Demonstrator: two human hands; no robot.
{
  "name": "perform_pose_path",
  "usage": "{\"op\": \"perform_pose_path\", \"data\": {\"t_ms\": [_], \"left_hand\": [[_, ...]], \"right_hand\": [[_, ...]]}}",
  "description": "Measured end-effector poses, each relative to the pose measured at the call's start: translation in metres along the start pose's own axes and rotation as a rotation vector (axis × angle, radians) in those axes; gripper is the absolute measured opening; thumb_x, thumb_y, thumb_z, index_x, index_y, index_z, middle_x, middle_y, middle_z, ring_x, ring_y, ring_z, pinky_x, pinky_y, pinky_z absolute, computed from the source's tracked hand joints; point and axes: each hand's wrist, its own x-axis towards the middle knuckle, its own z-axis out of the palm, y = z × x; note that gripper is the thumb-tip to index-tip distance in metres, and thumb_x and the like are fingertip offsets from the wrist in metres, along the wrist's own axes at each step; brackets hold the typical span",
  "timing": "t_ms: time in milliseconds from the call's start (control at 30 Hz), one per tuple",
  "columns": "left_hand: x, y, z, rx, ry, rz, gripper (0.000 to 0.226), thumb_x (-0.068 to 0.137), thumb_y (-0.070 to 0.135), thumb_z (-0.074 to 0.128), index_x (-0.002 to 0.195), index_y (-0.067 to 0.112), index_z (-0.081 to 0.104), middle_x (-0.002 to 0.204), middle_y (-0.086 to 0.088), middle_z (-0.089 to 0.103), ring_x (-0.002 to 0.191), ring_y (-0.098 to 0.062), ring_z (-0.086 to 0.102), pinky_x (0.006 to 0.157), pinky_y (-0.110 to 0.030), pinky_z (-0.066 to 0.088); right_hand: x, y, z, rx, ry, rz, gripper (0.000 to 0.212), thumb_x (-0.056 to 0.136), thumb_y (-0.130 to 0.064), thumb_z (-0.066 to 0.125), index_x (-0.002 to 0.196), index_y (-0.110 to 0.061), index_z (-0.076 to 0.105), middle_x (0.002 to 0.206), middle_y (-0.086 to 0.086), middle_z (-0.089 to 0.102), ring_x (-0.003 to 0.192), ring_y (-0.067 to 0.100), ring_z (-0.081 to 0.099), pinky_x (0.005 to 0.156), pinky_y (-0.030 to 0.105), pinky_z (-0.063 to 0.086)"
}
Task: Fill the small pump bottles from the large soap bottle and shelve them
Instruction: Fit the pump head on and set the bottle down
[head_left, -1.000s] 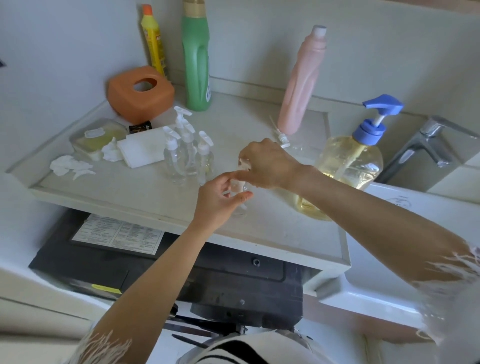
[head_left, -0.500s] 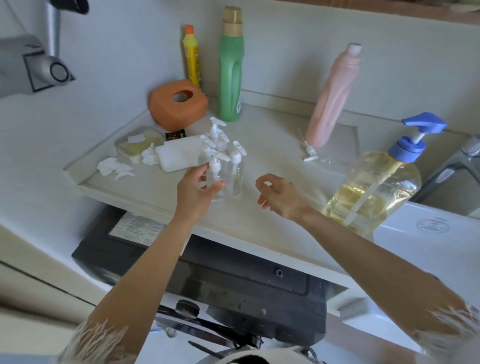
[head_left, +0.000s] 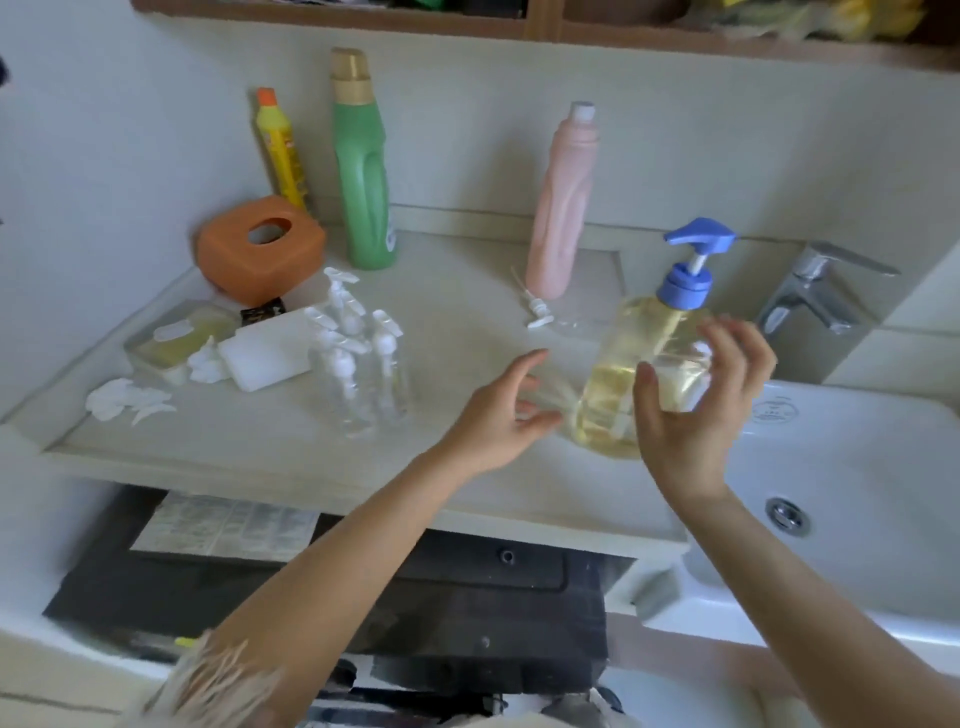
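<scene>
- The pale tabletop (head_left: 467, 312) runs from the left wall to a white sink (head_left: 857, 493) on the right, with a chrome tap (head_left: 815, 291) behind the basin.
- Against the back wall stand a green bottle (head_left: 363, 176), a pink bottle (head_left: 563, 208) and a thinner yellow bottle (head_left: 280, 150); an orange tissue holder (head_left: 260, 249) sits in front of the yellow one.
- The large soap bottle (head_left: 639, 374) (clear, part full of yellow liquid, blue pump on top) stands at the tabletop's right end, near the sink.
- The right hand (head_left: 696, 400) is at this bottle with its fingers spread wide; motion blur makes it hard to say whether they touch it.
- The left hand (head_left: 498, 415) hovers just left of the bottle, fingers loosely apart, holding nothing.
- The small pump bottles (head_left: 358, 358) stand clustered upright at mid-tabletop, left of both hands, beside a white sponge (head_left: 270, 353).
- A loose pump head (head_left: 535, 312) lies near the pink bottle's base.
</scene>
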Motion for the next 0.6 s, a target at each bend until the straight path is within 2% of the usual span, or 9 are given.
{"op": "perform_pose_path", "data": {"t_ms": [67,133,200,267,333,467,533,600], "left_hand": [[0.026,0.006,0.019,-0.003,-0.092,-0.059,0.086,0.084,0.030,0.073,0.150,0.035,0.019,0.132,-0.002,0.047,0.096,-0.014,0.067,0.089,-0.022,0.050],[0.046,0.011,0.035,0.005,-0.110,-0.027,0.090,0.082,0.029,0.075,0.150,0.036,0.017,0.137,-0.005,0.050,0.096,-0.022,0.069,0.094,-0.034,0.051],[0.058,0.011,0.043,0.013,-0.081,0.016,0.087,0.082,0.028,0.075,0.149,0.035,0.021,0.132,-0.003,0.057,0.089,-0.022,0.071,0.089,-0.031,0.053],[0.072,0.015,0.052,0.028,-0.073,0.035,0.085,0.082,0.033,0.075,0.148,0.037,0.022,0.126,0.003,0.059,0.084,-0.017,0.071,0.081,-0.025,0.053],[0.084,0.016,0.055,0.046,-0.061,0.028,0.085,0.081,0.038,0.075,0.147,0.040,0.022,0.122,0.007,0.059,0.082,-0.016,0.071,0.082,-0.028,0.053],[0.106,0.016,0.056,0.046,-0.032,0.009,0.085,0.079,0.038,0.077,0.145,0.039,0.022,0.122,0.006,0.056,0.083,-0.019,0.071,0.086,-0.038,0.053],[0.114,0.012,0.053,0.037,-0.039,0.022,0.085,0.078,0.038,0.077,0.143,0.042,0.023,0.122,0.006,0.056,0.082,-0.018,0.071,0.086,-0.036,0.054],[0.124,0.006,0.046,-0.032,-0.099,0.028,0.077,0.079,0.040,0.076,0.139,0.048,0.027,0.120,0.009,0.056,0.085,-0.016,0.071,0.084,-0.026,0.053]], "right_hand": [[0.004,0.019,-0.012,-0.032,-0.054,0.263,0.081,0.076,-0.013,0.078,0.143,-0.012,0.032,0.139,0.016,0.034,0.130,0.027,0.035,0.106,0.048,0.037],[0.006,0.036,-0.018,-0.019,-0.261,0.508,0.102,0.070,-0.021,0.085,0.149,-0.019,0.020,0.149,0.001,0.031,0.132,0.018,0.038,0.105,0.050,0.039],[0.006,0.048,-0.020,0.074,-0.451,0.585,0.102,0.068,-0.024,0.086,0.148,-0.031,0.023,0.140,-0.011,0.047,0.118,0.005,0.051,0.101,0.036,0.045],[0.009,0.066,-0.024,0.107,-0.480,0.577,0.095,0.068,-0.024,0.085,0.140,-0.044,0.027,0.121,-0.025,0.056,0.105,-0.010,0.054,0.091,0.014,0.044],[0.020,0.080,-0.022,0.140,-0.485,0.595,0.095,0.068,-0.017,0.085,0.140,-0.043,0.029,0.117,-0.025,0.058,0.105,-0.011,0.056,0.087,0.007,0.043],[0.040,0.103,-0.010,0.127,-0.586,0.581,0.096,0.068,-0.017,0.086,0.146,-0.023,0.031,0.123,-0.007,0.058,0.110,0.013,0.059,0.096,0.032,0.049],[0.045,0.110,-0.003,0.134,-0.598,0.579,0.101,0.067,-0.020,0.087,0.148,-0.027,0.027,0.122,-0.007,0.057,0.110,0.013,0.058,0.094,0.028,0.048],[0.050,0.117,0.005,0.155,-0.598,0.591,0.104,0.066,-0.019,0.088,0.148,-0.030,0.025,0.123,-0.006,0.057,0.107,0.007,0.059,0.087,0.016,0.047]]}}
